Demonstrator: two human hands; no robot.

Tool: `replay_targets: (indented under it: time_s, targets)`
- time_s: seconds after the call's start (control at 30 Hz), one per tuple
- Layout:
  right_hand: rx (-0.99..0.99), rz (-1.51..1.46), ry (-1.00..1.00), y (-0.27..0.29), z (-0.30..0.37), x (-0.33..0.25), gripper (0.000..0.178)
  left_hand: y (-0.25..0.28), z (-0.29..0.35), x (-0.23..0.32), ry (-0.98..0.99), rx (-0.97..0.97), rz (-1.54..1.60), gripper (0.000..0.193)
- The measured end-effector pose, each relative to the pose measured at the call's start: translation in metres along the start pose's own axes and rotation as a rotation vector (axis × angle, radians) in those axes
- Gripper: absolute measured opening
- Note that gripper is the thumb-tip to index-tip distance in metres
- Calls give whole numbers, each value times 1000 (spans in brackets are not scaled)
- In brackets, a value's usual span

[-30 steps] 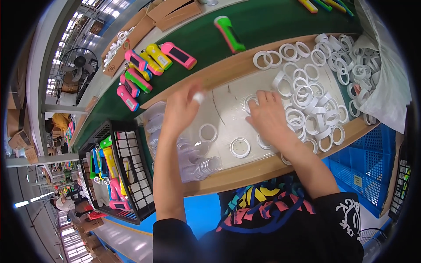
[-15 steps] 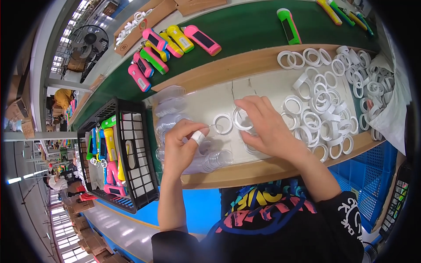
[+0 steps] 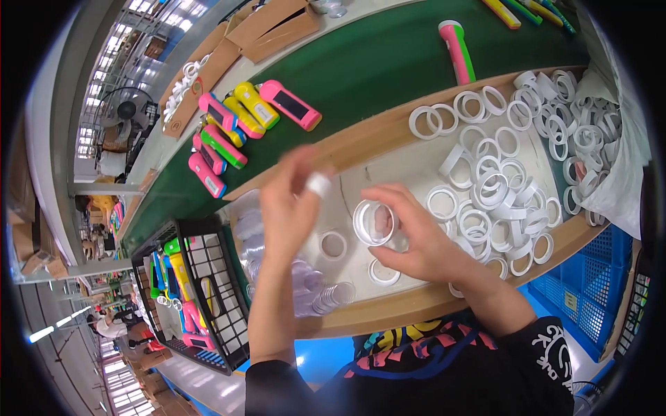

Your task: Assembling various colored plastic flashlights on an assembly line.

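Observation:
My right hand [image 3: 423, 239] grips a white plastic ring [image 3: 359, 227] between thumb and fingers, tilted above the shallow cardboard tray [image 3: 333, 320]. A fingertip shows through the ring's opening; whether a clear disc sits in it I cannot tell. Motion blurs my left hand [image 3: 288, 197], raised over the tray's far-left part, with a white wrap [image 3: 319, 184] round one finger. Its fingertips are smeared, so what they hold is unclear. Below it lie stacks of clear plastic discs [image 3: 305, 288]. Two loose rings rest on the tray floor, one a pale ring [image 3: 321, 245] between the hands.
White rings [image 3: 489, 188] heap at the tray's right, spilling from a white bag [image 3: 617, 197]. Colourful flashlight-like handles [image 3: 288, 104] lie on the green bench [image 3: 374, 62]. A black basket [image 3: 225, 298] of similar handles stands left; a blue crate [image 3: 590, 305] is at lower right.
My left hand has lifted away from the discs, up and toward the far side. My right hand has lowered and turned slightly with its ring. The whole view has shifted.

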State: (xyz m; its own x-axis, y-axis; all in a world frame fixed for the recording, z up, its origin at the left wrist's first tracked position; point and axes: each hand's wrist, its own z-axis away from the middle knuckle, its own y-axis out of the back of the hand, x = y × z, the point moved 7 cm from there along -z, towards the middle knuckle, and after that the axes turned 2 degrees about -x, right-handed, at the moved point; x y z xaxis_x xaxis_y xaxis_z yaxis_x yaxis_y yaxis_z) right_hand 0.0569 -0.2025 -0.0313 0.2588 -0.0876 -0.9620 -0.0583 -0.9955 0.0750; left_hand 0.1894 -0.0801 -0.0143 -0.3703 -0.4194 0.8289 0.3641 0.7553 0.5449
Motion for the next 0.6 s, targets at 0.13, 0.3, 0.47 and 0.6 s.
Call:
replay_targets:
  time_s: [0.13, 0.3, 0.47, 0.6]
  targets:
    - [17, -77, -37, 5, 0, 9, 64, -15, -93, -36, -75, 51, -811, 35]
    - [38, -56, 8, 5, -2, 5, 64, -27, -139, -93, 122, -92, -793, 39]
    - [38, -42, -83, 11, 0, 15, 65, -4, -108, -69, 192, 20, -145, 30]
    - [69, -54, -59, 10, 4, 10, 65, 45, -31, -6, 77, -104, 179, 33]
